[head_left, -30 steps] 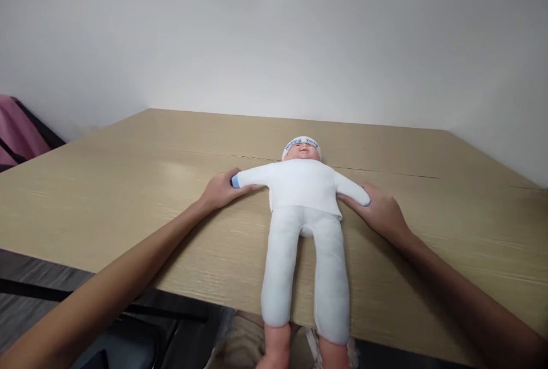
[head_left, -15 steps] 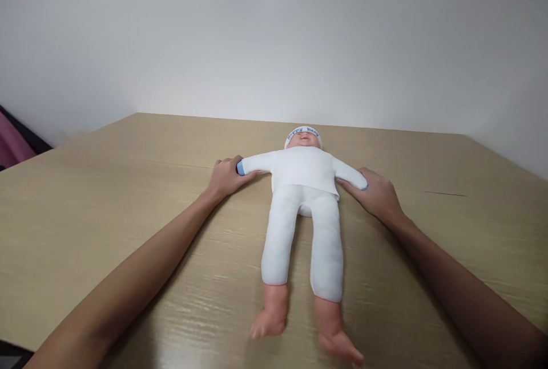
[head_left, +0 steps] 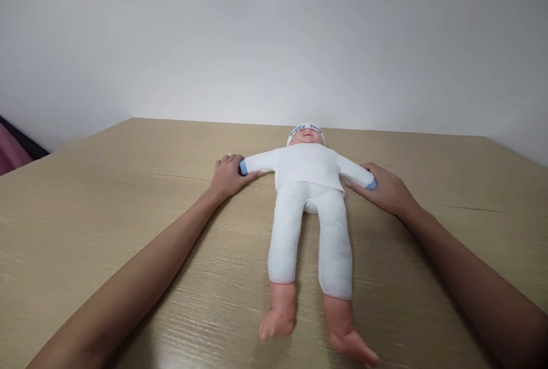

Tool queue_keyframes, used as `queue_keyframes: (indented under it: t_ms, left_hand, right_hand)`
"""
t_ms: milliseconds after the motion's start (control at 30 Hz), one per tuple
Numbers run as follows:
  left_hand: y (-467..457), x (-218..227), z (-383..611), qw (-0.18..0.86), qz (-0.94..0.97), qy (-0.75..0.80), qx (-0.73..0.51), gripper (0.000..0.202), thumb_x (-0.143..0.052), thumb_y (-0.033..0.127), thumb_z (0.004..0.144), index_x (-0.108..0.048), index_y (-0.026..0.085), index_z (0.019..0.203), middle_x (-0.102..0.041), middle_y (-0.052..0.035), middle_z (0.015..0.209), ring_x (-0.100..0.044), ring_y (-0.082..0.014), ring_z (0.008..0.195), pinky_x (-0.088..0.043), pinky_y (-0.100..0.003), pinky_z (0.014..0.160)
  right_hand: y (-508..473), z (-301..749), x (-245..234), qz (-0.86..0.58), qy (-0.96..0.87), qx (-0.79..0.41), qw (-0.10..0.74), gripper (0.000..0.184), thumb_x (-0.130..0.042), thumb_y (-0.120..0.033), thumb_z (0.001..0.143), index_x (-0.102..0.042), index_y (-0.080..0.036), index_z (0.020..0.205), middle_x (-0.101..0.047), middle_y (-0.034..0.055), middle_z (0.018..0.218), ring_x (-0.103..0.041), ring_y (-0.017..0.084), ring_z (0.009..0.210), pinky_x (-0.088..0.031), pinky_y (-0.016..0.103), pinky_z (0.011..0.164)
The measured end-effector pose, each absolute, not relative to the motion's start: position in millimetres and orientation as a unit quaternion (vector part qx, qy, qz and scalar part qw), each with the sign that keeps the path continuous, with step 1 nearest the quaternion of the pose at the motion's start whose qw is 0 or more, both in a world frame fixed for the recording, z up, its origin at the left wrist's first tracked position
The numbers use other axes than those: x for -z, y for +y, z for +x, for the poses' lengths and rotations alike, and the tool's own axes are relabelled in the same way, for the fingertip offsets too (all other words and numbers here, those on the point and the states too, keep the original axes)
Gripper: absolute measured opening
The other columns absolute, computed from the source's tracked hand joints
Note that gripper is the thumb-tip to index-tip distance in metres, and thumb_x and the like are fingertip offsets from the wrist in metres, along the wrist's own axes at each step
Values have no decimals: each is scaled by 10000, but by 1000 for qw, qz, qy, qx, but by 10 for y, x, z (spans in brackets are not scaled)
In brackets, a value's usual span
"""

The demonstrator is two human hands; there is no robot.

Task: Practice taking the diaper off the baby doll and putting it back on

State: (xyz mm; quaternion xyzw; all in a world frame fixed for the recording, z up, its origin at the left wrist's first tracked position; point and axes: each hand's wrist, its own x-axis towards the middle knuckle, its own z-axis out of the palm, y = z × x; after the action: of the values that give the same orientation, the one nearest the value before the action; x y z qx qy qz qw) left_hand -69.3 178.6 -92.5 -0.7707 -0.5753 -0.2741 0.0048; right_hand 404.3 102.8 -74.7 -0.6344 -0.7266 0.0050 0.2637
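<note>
A baby doll (head_left: 309, 166) lies on its back, head at the far end and bare feet towards me. It wears a white long-sleeved top, white trousers and a white cap (head_left: 305, 128) with blue lettering. Both its arms stretch out sideways, with blue cuffs at the sleeve ends. My left hand (head_left: 229, 176) is closed round the end of the sleeve on the left, thumb along its near side. Round the other sleeve end my right hand (head_left: 385, 187) is closed, thumb beneath it. The doll's own hands are hidden in my grip.
The doll rests on a light wood-grain table (head_left: 171, 141), with a thin seam running across it. Behind stands a plain white wall (head_left: 214, 49). Pink and black cloth (head_left: 12, 149) shows at the left edge.
The view has shifted a little, so the doll appears slightly further right. More of the blue cuff by my right hand shows now. Both hands keep their hold.
</note>
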Motion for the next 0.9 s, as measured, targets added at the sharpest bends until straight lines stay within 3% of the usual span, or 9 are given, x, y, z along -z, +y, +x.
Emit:
queue_keyframes:
  t_ms: [233,367,467,567,733,900]
  left_hand:
    - [1822,976,-713,-7,-779,-563,276,645,-720,832,907,-679,234,1144,-742,-146,1184,-606,-404,1209,-456,-507,1020]
    - [1814,965,-703,-13,-783,-557,278,646,-719,825,910,-679,225,1145,-738,-143,1191,-597,-400,1217,-459,-514,1027]
    - [1773,949,-704,-26,-781,-559,278,632,-710,800,926,-684,228,1192,-740,-145,1213,-588,-402,1236,-456,-521,1055]
    - [1702,939,-727,-40,-773,-565,284,619,-719,761,936,-678,241,1269,-738,-149,1294,-583,-406,1279,-454,-521,1083]
    - [1527,933,-789,-38,-756,-580,302,599,-704,664,983,-638,236,1396,-715,-168,1417,-588,-404,1323,-447,-533,1127]
    - [1280,900,-817,-30,-731,-602,319,486,-669,508,1015,-613,227,1408,-692,-186,1467,-562,-416,1382,-441,-548,1145]
  right_hand:
    - [1038,4277,761,-624,-736,-33,259,753,-672,-896,878,-714,-232,1231,-805,131,1108,-700,315,866,-518,418,738]
    - [1053,4261,763,-621,-743,-13,249,770,-617,-948,883,-714,-215,1095,-754,131,999,-667,320,896,-503,423,775]
    - [1040,4267,798,-606,-755,10,250,796,-571,-954,900,-717,-201,1113,-746,146,1035,-658,344,975,-504,451,856]
    - [999,4282,869,-605,-753,44,254,793,-543,-895,943,-714,-179,1237,-760,174,1142,-654,374,1064,-497,494,949]
    - [851,4279,998,-626,-725,83,275,563,-616,-610,994,-674,-201,1376,-738,201,1378,-621,404,1306,-442,542,1142]
    - [598,4222,1064,-679,-669,99,285,606,-593,-548,988,-659,-142,1433,-676,257,1460,-561,439,1381,-435,582,1173]
